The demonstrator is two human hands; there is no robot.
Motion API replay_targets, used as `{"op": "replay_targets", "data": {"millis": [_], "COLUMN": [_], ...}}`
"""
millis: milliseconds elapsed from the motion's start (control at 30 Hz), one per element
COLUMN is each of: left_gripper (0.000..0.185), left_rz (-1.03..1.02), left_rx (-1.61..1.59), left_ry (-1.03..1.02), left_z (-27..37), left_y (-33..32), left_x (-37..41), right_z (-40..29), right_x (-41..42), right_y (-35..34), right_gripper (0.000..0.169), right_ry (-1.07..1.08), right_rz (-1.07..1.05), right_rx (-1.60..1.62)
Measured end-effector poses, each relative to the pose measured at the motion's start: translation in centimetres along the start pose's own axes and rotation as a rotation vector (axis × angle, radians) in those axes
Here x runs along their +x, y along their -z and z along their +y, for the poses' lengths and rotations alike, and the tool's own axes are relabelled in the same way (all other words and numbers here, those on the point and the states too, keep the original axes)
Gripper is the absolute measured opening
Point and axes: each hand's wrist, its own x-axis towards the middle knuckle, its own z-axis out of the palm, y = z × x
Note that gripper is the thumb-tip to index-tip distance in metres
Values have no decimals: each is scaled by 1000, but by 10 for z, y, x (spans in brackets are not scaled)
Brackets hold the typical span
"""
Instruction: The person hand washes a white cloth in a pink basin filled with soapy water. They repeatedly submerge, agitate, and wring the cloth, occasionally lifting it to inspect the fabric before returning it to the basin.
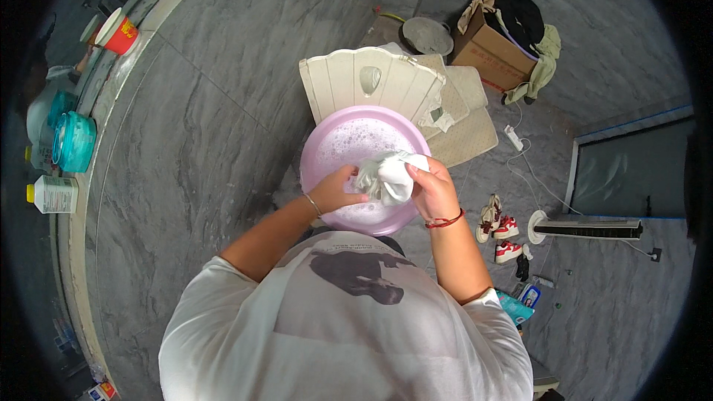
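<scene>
A pink plastic basin [310, 147] with foamy, soapy water [356, 139] stands in front of me. Over the water my right hand [436, 185] grips a bunched white cloth [396, 178], thumb on top of it. My left hand [338, 189] is at the cloth's left side, fingers and thumb spread apart; whether they press on the fabric cannot be told. Past the basin's far rim lies a white slatted panel [340, 81] with a scalloped edge and an oval opening.
A cardboard box [490, 55] heaped with clothes stands far right, near a round grey lid or pan [428, 36]. Beige mats [465, 136] lie beside the basin. Rightward are a power strip [513, 138], shoes [506, 227] and a white tower appliance [590, 229]. A ledge at left holds containers [75, 141].
</scene>
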Motion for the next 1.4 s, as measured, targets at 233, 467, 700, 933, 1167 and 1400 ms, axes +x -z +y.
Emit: {"op": "replay_targets", "data": {"millis": [233, 467, 700, 933, 1167, 1400], "left_gripper": [24, 21, 25, 25, 71, 114], "left_rz": [99, 166, -295, -135, -384, -125], "left_rx": [67, -114, -452, -475, -771, -885], "left_ry": [176, 178, 245, 180, 674, 790], "left_z": [3, 27, 72, 22, 34, 39], "left_y": [12, 70, 50, -11, -21, 19], "left_x": [11, 11, 11, 31, 61, 52], "right_z": [-19, -12, 7, 10, 15, 13], "right_x": [-7, -13, -7, -3, -13, -36], "right_y": [16, 50, 42, -7, -26, -12], "right_gripper": [18, 12, 15, 17, 21, 19], "right_ry": [134, 174, 110, 92, 370, 52], "right_rz": [117, 176, 23, -256, -423, -570], "right_rx": [-292, -887, -661, -756, -981, -1359]}}
